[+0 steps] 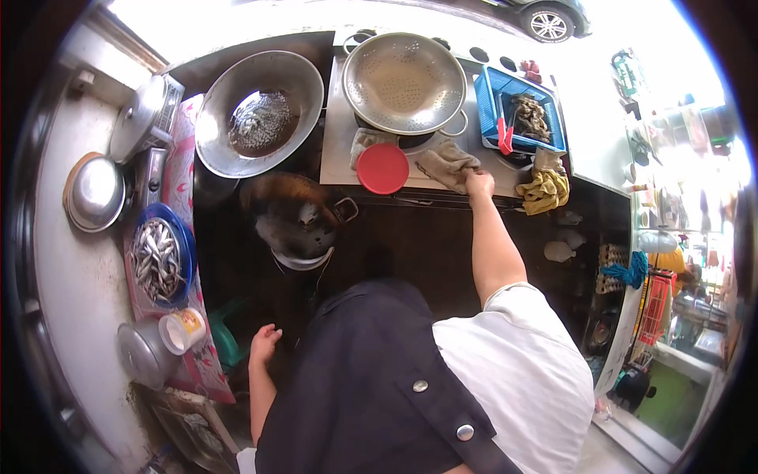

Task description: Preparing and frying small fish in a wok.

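My right hand (480,182) grips the edge of a crumpled beige cloth (448,165) at the front of the steel stove top (340,133). Just left of the cloth lies a round red lid (382,169). Behind both, a large metal colander (404,83) with ring handles sits over the stove. My left hand (265,343) hangs low at my side with its fingers loosely curled and nothing in it. Beside it is a green plastic stool (228,335), partly in shadow.
A wide wok (259,114) with dark oil stands at the left. Below it is a blackened pan (302,219). A blue basket (491,118) holds fried pieces and red-handled tongs (505,133). Small fish (157,258) fill a blue basin (188,243). A yellow cloth (543,191) hangs at the right corner.
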Demonstrator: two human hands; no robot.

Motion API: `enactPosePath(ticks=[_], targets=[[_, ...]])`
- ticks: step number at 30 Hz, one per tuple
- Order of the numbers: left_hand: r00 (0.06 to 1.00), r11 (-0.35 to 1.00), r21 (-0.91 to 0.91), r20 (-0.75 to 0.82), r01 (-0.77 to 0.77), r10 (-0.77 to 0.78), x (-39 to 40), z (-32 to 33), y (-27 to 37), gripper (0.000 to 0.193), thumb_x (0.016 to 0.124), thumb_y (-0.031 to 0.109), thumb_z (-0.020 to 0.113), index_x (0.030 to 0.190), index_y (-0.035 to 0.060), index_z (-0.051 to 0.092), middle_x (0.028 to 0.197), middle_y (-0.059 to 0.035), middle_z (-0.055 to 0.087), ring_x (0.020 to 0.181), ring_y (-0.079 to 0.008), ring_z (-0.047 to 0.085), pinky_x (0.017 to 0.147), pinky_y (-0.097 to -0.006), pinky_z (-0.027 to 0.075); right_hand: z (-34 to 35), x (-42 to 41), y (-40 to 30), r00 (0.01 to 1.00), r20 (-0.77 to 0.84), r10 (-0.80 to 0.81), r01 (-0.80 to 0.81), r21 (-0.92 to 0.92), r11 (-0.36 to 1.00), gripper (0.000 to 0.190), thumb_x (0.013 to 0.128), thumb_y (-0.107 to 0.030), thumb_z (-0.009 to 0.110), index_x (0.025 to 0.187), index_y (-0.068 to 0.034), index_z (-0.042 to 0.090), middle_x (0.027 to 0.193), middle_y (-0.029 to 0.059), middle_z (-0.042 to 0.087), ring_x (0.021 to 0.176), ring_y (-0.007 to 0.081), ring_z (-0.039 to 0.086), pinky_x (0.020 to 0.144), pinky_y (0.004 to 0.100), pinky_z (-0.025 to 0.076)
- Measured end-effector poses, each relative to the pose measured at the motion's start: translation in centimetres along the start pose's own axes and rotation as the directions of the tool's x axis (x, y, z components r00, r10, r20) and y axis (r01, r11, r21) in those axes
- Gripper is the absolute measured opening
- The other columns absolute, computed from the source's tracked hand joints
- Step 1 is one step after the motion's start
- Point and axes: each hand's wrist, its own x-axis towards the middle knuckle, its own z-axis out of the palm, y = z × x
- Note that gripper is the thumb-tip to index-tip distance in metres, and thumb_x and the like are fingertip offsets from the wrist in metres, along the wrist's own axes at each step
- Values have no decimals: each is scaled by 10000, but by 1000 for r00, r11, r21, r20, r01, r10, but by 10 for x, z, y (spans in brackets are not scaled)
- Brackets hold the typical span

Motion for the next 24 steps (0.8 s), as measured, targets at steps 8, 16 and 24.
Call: enactPosePath(ticks=[8,16,24], targets=[[990,994,86,-119,-71,81,27,-12,-4,509,889,253,768,1300,-16,638,1141,-125,708,1058,-207,661,955,-341,505,-23,-55,-32,697,-557,-451,611,132,781,249,803,-101,761,912,-58,541,802,23,533,704,183,541,682,337,480],[1000,998,60,-1,-31,31,33,22,8,418,897,232,773,1221,-12,669,930,-52,702,765,-150,626,722,-290,521,0,-77,-1,731,3,-682,673,-168,721,353,802,-267,795,1098,-101,697,1228,150,664,1218,339,585,1062,431,454],[996,997,-56,73,-44,48,36,14,-44,348,909,186,770,1182,-6,672,859,-42,673,720,-114,595,602,-291,479,-110,23,43,753,-641,-147,65,-150,987,494,745,-366,819,1141,-125,650,1255,154,613,1264,365,494,1053,493,433]])
